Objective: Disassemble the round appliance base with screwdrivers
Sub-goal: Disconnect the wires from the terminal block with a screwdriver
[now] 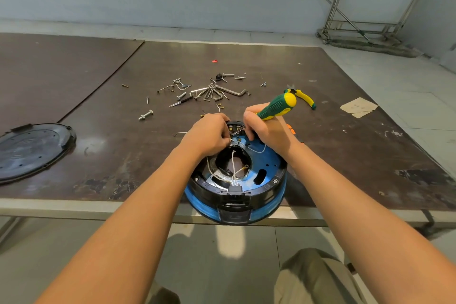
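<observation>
The right hand (265, 131) grips the screwdriver (277, 107) at the base's (267, 175) twelve o'clock edge, while the left hand (209, 134) pinches a wire (233, 140).

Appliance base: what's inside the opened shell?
Inside the appliance base: white wires and a black central opening. The far terminal area is covered by the left hand and right hand.
</observation>
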